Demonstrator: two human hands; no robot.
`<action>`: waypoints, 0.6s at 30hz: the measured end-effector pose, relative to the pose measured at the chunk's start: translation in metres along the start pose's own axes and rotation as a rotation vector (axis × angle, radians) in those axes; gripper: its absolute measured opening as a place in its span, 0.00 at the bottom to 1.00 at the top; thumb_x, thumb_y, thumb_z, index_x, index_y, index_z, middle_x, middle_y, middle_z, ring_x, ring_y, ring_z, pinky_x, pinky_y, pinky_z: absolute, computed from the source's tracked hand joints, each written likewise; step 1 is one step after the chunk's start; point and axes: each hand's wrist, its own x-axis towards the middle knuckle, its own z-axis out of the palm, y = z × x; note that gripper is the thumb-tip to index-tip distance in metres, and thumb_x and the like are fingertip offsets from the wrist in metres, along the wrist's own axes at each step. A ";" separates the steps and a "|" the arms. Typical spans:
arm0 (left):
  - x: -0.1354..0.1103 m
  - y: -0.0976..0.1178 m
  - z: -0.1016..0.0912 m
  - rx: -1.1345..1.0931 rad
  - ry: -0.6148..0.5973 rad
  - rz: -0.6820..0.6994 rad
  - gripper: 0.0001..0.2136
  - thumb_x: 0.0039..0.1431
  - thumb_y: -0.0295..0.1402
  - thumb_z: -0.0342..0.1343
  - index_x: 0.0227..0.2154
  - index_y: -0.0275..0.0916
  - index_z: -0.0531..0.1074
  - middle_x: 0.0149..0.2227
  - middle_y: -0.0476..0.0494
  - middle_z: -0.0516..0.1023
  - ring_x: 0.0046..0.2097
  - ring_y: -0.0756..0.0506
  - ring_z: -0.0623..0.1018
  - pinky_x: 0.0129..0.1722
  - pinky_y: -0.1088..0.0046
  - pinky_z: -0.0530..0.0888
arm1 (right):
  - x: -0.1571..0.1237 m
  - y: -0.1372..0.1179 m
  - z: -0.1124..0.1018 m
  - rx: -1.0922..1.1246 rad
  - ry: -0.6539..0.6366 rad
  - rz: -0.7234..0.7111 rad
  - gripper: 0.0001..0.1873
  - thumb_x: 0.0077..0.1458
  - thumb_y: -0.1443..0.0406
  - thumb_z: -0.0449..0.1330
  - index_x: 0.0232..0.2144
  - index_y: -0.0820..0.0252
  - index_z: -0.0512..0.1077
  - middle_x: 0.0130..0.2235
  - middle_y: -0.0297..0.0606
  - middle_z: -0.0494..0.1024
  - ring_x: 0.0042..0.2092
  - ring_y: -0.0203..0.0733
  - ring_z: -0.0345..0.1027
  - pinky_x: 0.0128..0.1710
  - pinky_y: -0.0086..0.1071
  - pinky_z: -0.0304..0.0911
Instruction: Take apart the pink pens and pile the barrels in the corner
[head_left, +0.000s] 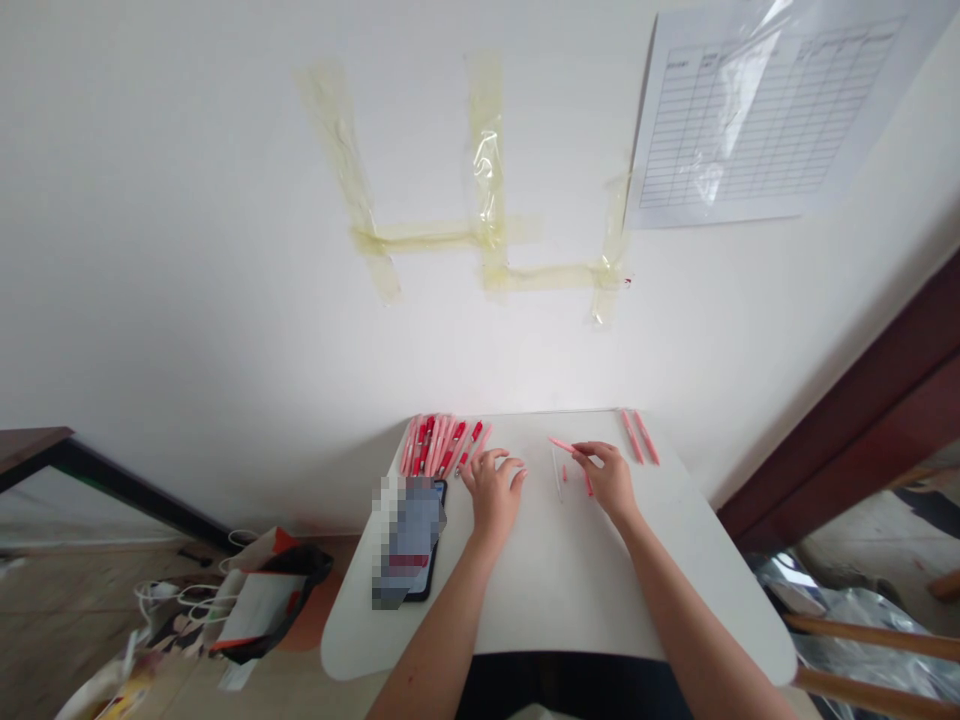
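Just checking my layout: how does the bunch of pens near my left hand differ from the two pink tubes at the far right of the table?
The bunch of pink-and-red pens holds many pieces packed side by side, while the two plain pink tubes are only a pair. The pens show red parts; the tubes look all pink. The pens lie at the far left, the tubes at the far right. Both lie along the far edge of the white table top.

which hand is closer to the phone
Left. The left hand sits just beside the phone, to its right in view, while the right hand is farther off, beyond the left hand.
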 end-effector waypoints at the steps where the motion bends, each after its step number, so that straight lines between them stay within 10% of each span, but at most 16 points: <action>1: 0.000 0.000 0.000 0.002 -0.001 0.002 0.05 0.58 0.34 0.62 0.36 0.49 0.80 0.50 0.44 0.76 0.57 0.38 0.69 0.65 0.42 0.52 | 0.000 0.000 -0.001 0.010 -0.002 0.013 0.16 0.56 0.52 0.61 0.40 0.53 0.80 0.47 0.44 0.79 0.53 0.52 0.69 0.56 0.46 0.63; 18: -0.001 0.001 0.001 -0.015 0.031 0.075 0.15 0.59 0.38 0.62 0.49 0.50 0.76 0.50 0.43 0.77 0.55 0.39 0.70 0.64 0.51 0.57 | 0.001 0.008 0.005 -0.084 -0.114 -0.071 0.13 0.57 0.56 0.60 0.39 0.53 0.81 0.47 0.46 0.77 0.52 0.51 0.68 0.56 0.45 0.62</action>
